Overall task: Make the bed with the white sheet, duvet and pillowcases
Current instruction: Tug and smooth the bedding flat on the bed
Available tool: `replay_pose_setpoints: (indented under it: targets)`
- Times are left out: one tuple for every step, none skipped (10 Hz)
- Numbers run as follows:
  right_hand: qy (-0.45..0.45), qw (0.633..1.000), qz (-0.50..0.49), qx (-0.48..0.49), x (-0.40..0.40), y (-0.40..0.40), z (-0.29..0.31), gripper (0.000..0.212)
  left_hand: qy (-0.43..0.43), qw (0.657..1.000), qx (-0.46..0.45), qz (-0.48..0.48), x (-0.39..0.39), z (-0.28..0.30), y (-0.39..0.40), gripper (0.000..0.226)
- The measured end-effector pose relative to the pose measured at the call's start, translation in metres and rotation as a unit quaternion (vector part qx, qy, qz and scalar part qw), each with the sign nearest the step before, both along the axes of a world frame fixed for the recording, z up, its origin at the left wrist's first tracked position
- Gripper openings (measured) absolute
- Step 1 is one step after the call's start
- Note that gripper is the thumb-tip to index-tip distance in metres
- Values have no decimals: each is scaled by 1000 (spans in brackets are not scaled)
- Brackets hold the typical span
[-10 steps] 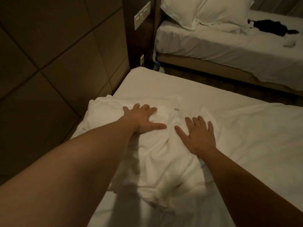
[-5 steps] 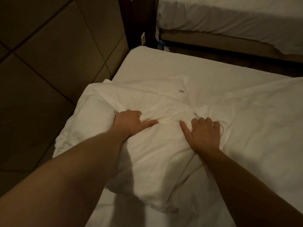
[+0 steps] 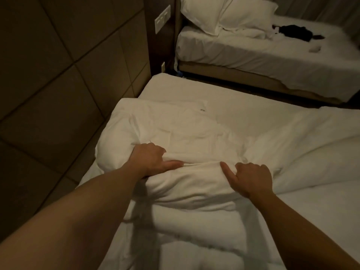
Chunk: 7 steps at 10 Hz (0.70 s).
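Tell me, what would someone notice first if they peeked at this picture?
Two bare arms reach in from the bottom, and the left hand and right hand bunch up a puffy white duvet on the near bed. Behind, a second bed holds two plump pillows and something black.

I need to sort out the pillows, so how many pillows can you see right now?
3. One pillow lies on the near bed, gripped by the left hand and right hand. Two more lean at the far bed's head: left and right. Bedding may hide others.
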State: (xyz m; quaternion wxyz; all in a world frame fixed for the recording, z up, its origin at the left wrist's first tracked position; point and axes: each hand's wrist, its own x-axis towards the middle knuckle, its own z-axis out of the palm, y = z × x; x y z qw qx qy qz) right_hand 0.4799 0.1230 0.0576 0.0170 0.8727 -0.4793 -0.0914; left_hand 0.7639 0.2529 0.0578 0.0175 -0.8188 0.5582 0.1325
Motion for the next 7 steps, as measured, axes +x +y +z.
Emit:
replay_pose_setpoints:
  targets:
    - [29, 999, 24, 22, -32, 74, -1, 101, -31, 998, 15, -46, -20, 2, 54, 90]
    - [54, 995, 64, 47, -47, 117, -16, 122, -43, 997, 44, -56, -31, -6, 82, 92]
    - [68, 991, 90, 74, -60, 162, -42, 125, -59, 995, 59, -50, -42, -30, 116, 90]
    - [63, 989, 106, 82, -63, 174, -53, 99, -71, 995, 63, -45, -48, -44, 129, 93]
    - [53, 992, 58, 94, -59, 158, -57, 140, -53, 996, 71, -21, -48, -53, 126, 97]
    - [33, 996, 25, 73, -54, 149, -53, 139, -29, 997, 73, -17, -44, -47, 117, 93]
    - [-3, 999, -2, 37, -42, 133, -36, 98, -27, 998, 0, -53, -34, -27, 96, 88]
